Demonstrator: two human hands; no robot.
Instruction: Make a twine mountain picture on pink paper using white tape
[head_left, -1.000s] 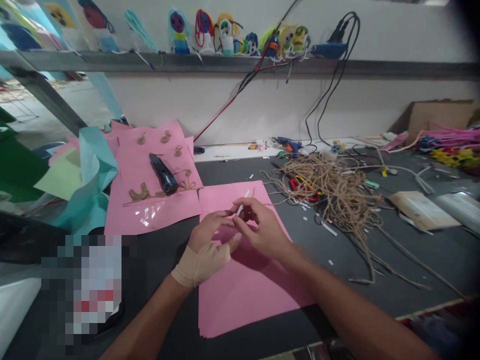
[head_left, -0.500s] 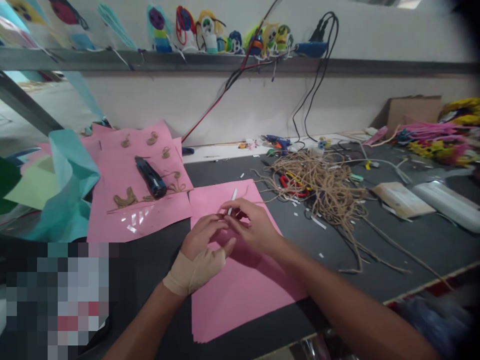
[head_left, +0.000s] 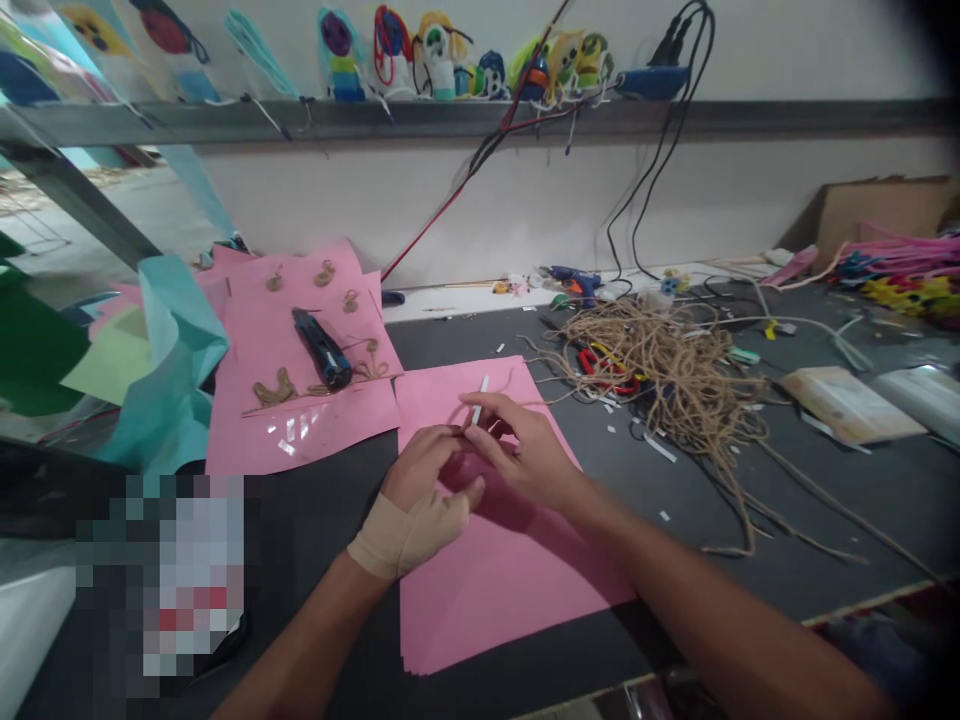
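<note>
My right hand (head_left: 529,455) pinches a narrow white strip (head_left: 481,396) that sticks up between thumb and forefinger. Against its fingertips, my left hand (head_left: 427,480), with a beige bandage around wrist and palm, has its fingers curled; what they grip is hidden. Both hands are over a stack of pink paper sheets (head_left: 495,610). A thin piece of brown twine (head_left: 512,379) shows just beyond the fingers on the top sheet.
Left lie more pink sheets (head_left: 360,425) with twine shapes and a utility knife (head_left: 321,348). A tangled pile of twine (head_left: 664,370) covers red-handled pliers (head_left: 600,370) at right. A blue glue gun (head_left: 574,282) lies behind. Small dolls (head_left: 439,60) line the shelf.
The view has shifted, so the whole scene sits slightly farther right. The hands keep nearly the same pose over the pink stack, the white strip still in the right fingers.
</note>
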